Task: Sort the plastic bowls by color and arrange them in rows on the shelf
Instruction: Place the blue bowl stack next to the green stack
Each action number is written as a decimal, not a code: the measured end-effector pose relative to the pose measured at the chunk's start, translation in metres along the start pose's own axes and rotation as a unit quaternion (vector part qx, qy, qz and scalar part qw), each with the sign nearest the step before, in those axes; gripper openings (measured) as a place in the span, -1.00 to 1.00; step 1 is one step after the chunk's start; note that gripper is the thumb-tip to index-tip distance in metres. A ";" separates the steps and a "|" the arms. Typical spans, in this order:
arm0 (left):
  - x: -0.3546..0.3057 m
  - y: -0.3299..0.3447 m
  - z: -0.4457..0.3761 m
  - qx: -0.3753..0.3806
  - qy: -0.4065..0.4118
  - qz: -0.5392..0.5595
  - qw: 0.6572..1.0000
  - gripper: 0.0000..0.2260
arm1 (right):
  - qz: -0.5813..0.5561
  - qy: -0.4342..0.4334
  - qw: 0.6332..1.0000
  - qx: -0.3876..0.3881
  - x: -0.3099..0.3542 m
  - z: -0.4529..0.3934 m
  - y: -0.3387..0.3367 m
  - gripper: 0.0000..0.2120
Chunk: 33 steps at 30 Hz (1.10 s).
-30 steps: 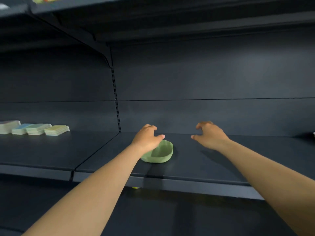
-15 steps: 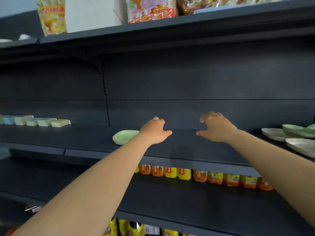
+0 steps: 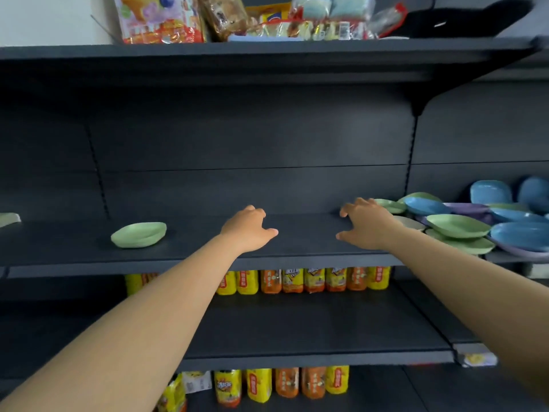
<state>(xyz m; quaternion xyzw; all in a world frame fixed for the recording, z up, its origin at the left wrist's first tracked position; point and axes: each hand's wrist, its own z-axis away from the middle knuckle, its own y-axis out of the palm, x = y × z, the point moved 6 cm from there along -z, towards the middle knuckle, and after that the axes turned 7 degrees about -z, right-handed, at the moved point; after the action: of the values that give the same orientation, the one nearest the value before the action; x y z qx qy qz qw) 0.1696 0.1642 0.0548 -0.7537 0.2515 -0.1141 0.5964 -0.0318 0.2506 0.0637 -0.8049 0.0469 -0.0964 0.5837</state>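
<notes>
One green bowl (image 3: pixel 139 234) lies alone on the dark shelf (image 3: pixel 208 263) at the left. A mixed pile of plastic bowls sits at the right: green bowls (image 3: pixel 459 226), blue bowls (image 3: pixel 427 205) and purple bowls (image 3: pixel 468 208) overlap each other. My left hand (image 3: pixel 248 230) hovers over the middle of the shelf with loosely curled fingers and holds nothing. My right hand (image 3: pixel 367 226) reaches toward the left edge of the pile, fingers spread and empty, close to a green bowl (image 3: pixel 390 206) at the pile's edge.
Snack packets (image 3: pixel 237 19) fill the top shelf. Orange and yellow bottles (image 3: pixel 303 281) stand in rows on the shelves below. A pale item (image 3: pixel 9 218) shows at the far left edge of the bowl shelf.
The view has swung right, so the lone green bowl now lies far left and the mixed pile has come into view. Both hands moved right, away from the green bowl.
</notes>
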 end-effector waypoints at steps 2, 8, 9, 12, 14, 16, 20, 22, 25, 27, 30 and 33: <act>-0.017 0.011 0.004 0.009 0.002 0.014 1.000 -0.50 | 0.007 0.006 1.000 0.003 -0.017 0.015 -0.003 -0.44; -0.076 0.029 0.004 0.032 0.018 0.027 0.999 -0.50 | 0.008 0.040 0.999 0.003 -0.086 0.050 -0.013 -0.47; -0.086 0.030 0.001 0.034 0.023 0.027 0.999 -0.50 | 0.001 0.051 0.999 -0.002 -0.099 0.053 -0.016 -0.47; -0.119 0.035 -0.014 0.035 0.034 0.033 0.998 -0.50 | -0.003 0.067 0.998 -0.008 -0.141 0.058 -0.023 -0.49; -0.143 0.043 -0.027 0.044 0.035 0.049 0.997 -0.49 | 0.002 0.075 0.997 -0.011 -0.172 0.057 -0.027 -0.52; -0.171 0.056 -0.044 0.072 0.029 0.068 0.995 -0.51 | 0.003 0.090 0.996 -0.009 -0.209 0.052 -0.031 -0.53; -0.234 0.088 -0.085 0.111 0.006 0.134 0.985 -0.69 | -0.073 0.131 0.988 0.037 -0.293 0.029 -0.028 -0.54; -0.265 0.105 -0.104 0.129 -0.003 0.156 0.979 -0.70 | -0.100 0.131 0.984 0.072 -0.331 0.011 -0.023 -0.60; -0.308 0.132 -0.133 0.160 -0.020 0.210 0.964 -0.61 | -0.135 0.114 0.979 0.098 -0.384 -0.021 -0.013 -0.64; -0.330 0.151 -0.149 0.177 -0.049 0.237 0.954 -0.54 | -0.144 0.107 0.979 0.099 -0.412 -0.042 -0.006 -0.63; -0.353 0.181 -0.170 0.204 -0.103 0.253 0.940 -0.42 | -0.149 0.103 0.979 0.098 -0.435 -0.064 0.003 -0.67; -0.370 0.205 -0.180 0.244 -0.123 0.226 0.935 -0.47 | -0.161 0.101 0.975 0.114 -0.456 -0.086 0.022 -0.77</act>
<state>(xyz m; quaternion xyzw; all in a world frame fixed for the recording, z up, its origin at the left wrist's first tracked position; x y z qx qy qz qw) -0.2792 0.1700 -0.0460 -0.5166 0.3043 0.0598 0.7981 -0.4943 0.2491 0.0225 -0.7165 -0.0356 -0.2743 0.6404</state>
